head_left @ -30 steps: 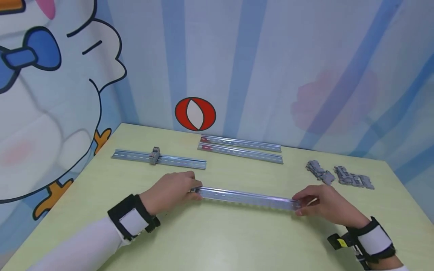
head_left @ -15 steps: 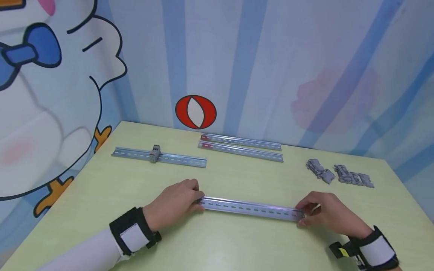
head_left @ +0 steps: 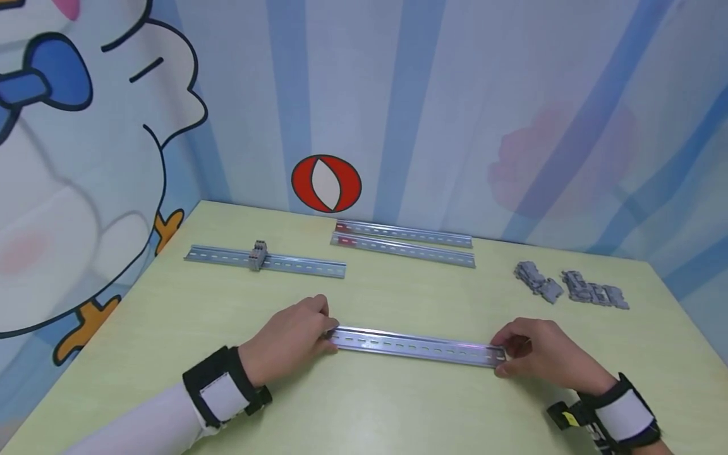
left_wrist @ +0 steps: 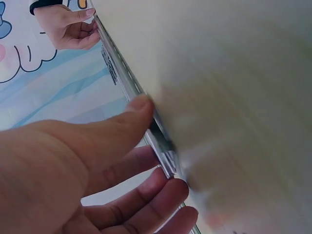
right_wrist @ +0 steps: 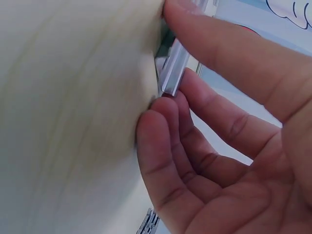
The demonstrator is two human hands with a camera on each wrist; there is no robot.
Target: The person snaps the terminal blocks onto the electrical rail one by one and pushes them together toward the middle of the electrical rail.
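A slotted metal DIN rail (head_left: 412,347) lies crosswise in front of me, its slotted face up, at or just above the table surface. My left hand (head_left: 289,341) pinches its left end between thumb and fingers. At the other end, my right hand (head_left: 546,355) grips the rail with thumb and curled fingers. In the left wrist view the thumb (left_wrist: 141,108) presses along one edge of the rail (left_wrist: 127,83), with fingers on the opposite edge. The right wrist view shows the rail's end (right_wrist: 173,78) between thumb and fingers.
Behind on the left, another DIN rail (head_left: 307,266) carries a small grey terminal block (head_left: 258,255). Two more rails (head_left: 409,232) with red marks lie near the back wall. Several grey clip-like pieces (head_left: 591,292) sit in two groups at the right of the pale table (head_left: 398,411).
Both hands have brought the rail down and towards me. Its slotted face has tilted into clearer view. The other rails and the grey pieces have stayed put.
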